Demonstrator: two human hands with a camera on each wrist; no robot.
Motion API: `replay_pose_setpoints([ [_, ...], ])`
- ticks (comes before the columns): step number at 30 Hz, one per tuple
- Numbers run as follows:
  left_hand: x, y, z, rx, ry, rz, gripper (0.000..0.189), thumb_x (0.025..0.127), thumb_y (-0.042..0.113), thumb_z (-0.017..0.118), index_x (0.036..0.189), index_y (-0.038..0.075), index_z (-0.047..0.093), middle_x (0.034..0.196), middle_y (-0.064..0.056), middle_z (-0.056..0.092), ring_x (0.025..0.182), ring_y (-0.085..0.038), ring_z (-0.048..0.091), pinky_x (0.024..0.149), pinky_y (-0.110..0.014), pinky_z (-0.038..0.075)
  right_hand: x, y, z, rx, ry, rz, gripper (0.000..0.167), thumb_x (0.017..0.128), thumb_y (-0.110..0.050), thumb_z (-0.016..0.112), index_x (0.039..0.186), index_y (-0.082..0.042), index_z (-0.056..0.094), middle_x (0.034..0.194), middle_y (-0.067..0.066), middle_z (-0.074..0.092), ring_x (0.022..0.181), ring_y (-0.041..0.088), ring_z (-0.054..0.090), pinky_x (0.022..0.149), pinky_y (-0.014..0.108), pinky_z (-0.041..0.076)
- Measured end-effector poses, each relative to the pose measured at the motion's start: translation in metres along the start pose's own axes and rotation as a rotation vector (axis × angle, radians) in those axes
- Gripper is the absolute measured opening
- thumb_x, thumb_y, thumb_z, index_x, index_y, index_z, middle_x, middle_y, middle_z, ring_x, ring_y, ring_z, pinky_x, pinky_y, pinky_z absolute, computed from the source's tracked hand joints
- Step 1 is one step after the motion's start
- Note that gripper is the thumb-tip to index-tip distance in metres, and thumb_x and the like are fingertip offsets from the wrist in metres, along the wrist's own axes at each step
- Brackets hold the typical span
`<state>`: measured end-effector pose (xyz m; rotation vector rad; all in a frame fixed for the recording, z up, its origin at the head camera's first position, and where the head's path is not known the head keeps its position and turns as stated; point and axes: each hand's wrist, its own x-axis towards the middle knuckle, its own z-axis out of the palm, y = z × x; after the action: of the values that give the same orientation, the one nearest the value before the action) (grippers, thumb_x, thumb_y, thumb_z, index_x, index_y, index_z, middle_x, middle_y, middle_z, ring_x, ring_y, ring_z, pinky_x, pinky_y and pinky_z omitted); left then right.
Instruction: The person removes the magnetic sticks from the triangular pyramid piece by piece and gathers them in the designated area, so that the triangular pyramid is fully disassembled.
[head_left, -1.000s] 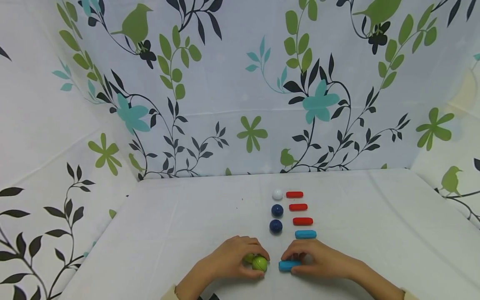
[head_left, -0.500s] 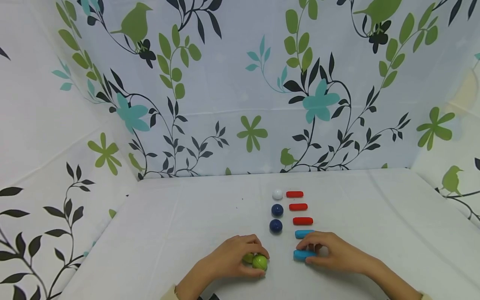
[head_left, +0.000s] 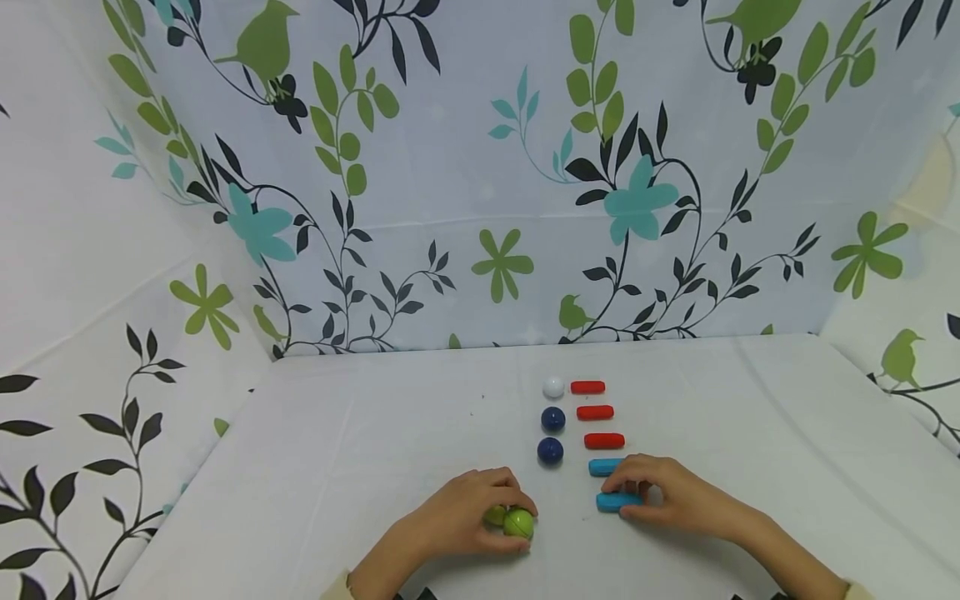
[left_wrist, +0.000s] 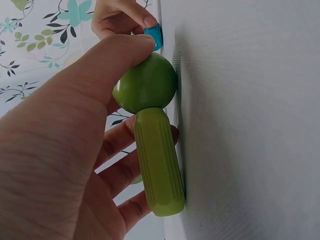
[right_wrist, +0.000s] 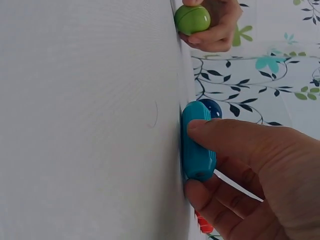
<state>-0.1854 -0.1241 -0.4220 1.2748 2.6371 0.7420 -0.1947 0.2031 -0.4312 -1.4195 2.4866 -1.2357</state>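
In the head view, my left hand (head_left: 457, 510) grips a green ball (head_left: 518, 523) and a yellow-green ribbed rod (left_wrist: 159, 165). The left wrist view shows the ball touching one end of the rod, with the thumb on the ball. To the right, my right hand (head_left: 686, 497) pinches a blue rod (head_left: 618, 502) between thumb and fingers, low at the white tabletop. Just beyond it lies a second blue rod (head_left: 604, 467), partly hidden by the fingers. I cannot tell whether the held blue rod rests fully on the table.
Three red rods (head_left: 603, 441) continue the column away from me. Beside them stand two dark blue balls (head_left: 551, 451) and a white ball (head_left: 553, 387). A patterned cloth (head_left: 420, 250) hangs behind the white table (head_left: 375, 433).
My right hand has moved the blue rod right and away from me, from near the green ball to just below the other blue rod. The left hand has stayed in place.
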Motion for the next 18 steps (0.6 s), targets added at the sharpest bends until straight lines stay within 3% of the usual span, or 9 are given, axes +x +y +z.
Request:
replay_pose_setpoints([
  [8,-0.0004,-0.0012,0.0006,-0.063,-0.017,0.065,0.026,0.089,0.033,0.070,0.114,0.025,0.070,0.104,0.014,0.059,0.092,0.004,0.050,0.084,-0.016,0.043,-0.0006,0.0005,0.0001,-0.007,0.009,0.002,0.022,0.089,-0.011,0.071,0.111,-0.012,0.066,0.100,0.003,0.064,0.078,0.008,0.057,0.065,0.022,0.051],
  [13,-0.0018,0.0001,0.0004,-0.004,-0.010,0.076,0.029,0.086,0.036,0.071,0.113,0.029,0.069,0.107,0.017,0.057,0.107,-0.002,0.047,0.099,-0.030,0.039,-0.0005,0.0003,-0.0004,0.001,0.013,0.022,0.021,0.090,-0.013,0.070,0.111,-0.012,0.066,0.102,0.003,0.065,0.079,0.008,0.057,0.065,0.022,0.051],
  [15,-0.0014,0.0009,-0.0001,0.042,0.025,0.081,0.028,0.084,0.043,0.073,0.109,0.030,0.071,0.104,0.017,0.056,0.107,-0.003,0.045,0.098,-0.030,0.038,-0.0002,-0.0006,-0.0007,0.005,0.014,0.027,0.021,0.090,-0.013,0.070,0.111,-0.012,0.066,0.102,0.003,0.065,0.080,0.009,0.058,0.066,0.022,0.051],
  [18,0.0002,0.0017,-0.0012,0.090,0.074,0.071,0.031,0.081,0.053,0.074,0.101,0.030,0.074,0.092,0.018,0.053,0.093,0.001,0.043,0.085,-0.021,0.038,-0.0001,-0.0018,-0.0010,0.005,0.020,0.025,0.021,0.090,-0.012,0.070,0.110,-0.011,0.066,0.102,0.003,0.065,0.080,0.009,0.058,0.066,0.022,0.052],
])
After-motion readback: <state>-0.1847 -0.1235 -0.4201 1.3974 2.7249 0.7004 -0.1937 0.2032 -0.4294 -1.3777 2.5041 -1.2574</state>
